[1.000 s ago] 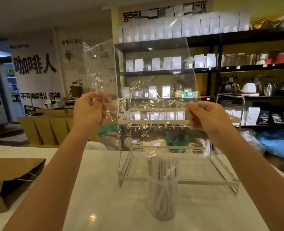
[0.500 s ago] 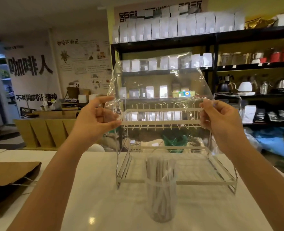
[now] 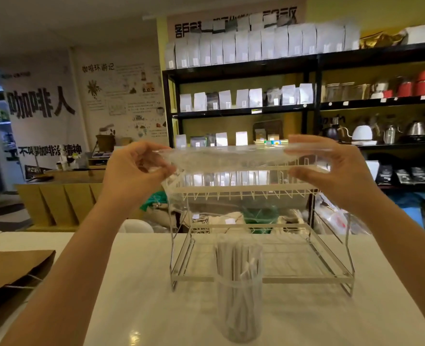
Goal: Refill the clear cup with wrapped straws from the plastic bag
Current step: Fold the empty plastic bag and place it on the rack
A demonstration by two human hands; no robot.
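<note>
The clear cup (image 3: 239,290), a tall cylinder full of wrapped straws (image 3: 234,265), stands on the white table (image 3: 131,295), near the wire rack (image 3: 261,245). Above it the plastic bag (image 3: 226,158), thin and crinkled, now lies almost flat, where before it hung upright. The left hand (image 3: 136,171) and right hand (image 3: 336,171) pinch its two ends.

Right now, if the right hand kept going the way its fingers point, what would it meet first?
The right hand points leftward across the view, along the plastic bag it holds. Beyond the bag, the left hand comes first, though depth is unclear.
</note>
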